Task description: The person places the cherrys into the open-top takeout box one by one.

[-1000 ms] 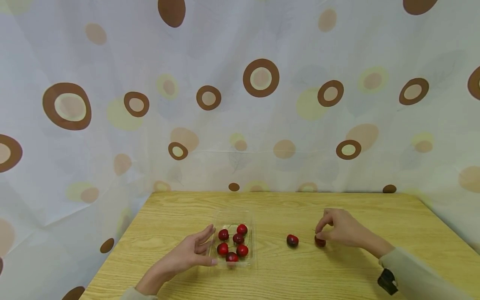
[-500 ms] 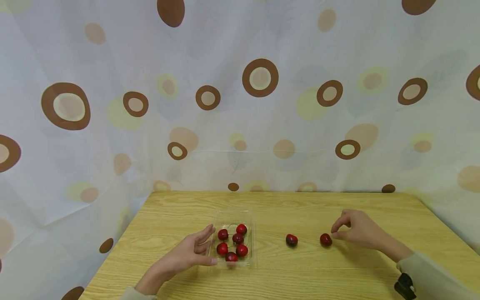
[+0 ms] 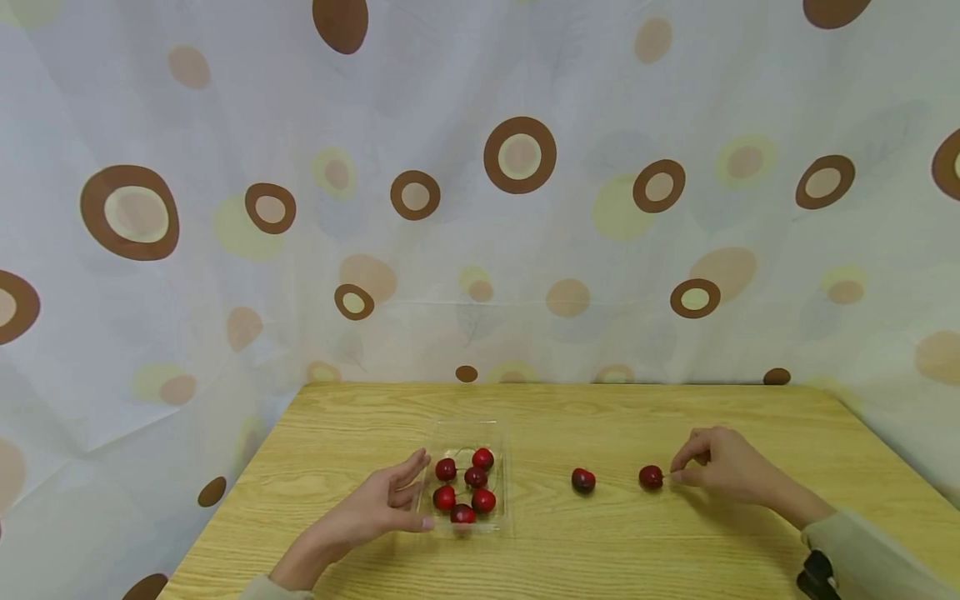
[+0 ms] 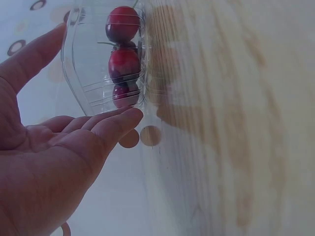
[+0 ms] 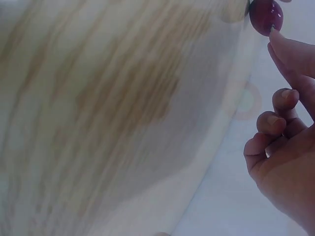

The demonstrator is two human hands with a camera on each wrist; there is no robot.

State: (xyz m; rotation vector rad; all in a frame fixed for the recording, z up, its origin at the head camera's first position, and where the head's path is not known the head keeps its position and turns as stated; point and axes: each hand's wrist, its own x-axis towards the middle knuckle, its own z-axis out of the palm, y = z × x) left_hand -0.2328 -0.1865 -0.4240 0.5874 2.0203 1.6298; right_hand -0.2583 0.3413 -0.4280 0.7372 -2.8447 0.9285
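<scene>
A clear plastic box [image 3: 491, 525] with several red cherries [image 3: 476, 477] inside stands on the table. My left hand [image 3: 375, 504] rests at its left side, fingers and thumb extended along the wall; the left wrist view shows the fingertips at the box [image 4: 78, 73]. Out on the table to the right, my right hand [image 3: 723, 467] pinches the short stem of a dark red cherry [image 3: 651, 477] between thumb and index finger. The right wrist view has this cherry [image 5: 266, 17] just past the thumb tip, other fingers curled.
Another cherry [image 3: 583, 481] lies on the wooden table [image 3: 555, 558] between the box and the right hand. A white curtain [image 3: 465, 242] with brown and yellow round shapes hangs behind the table and down its left side.
My right hand let go of the cherry it held on the table, drew back right, then closed in at its stem. That cherry has shifted and turned slightly. The left hand stays at the box.
</scene>
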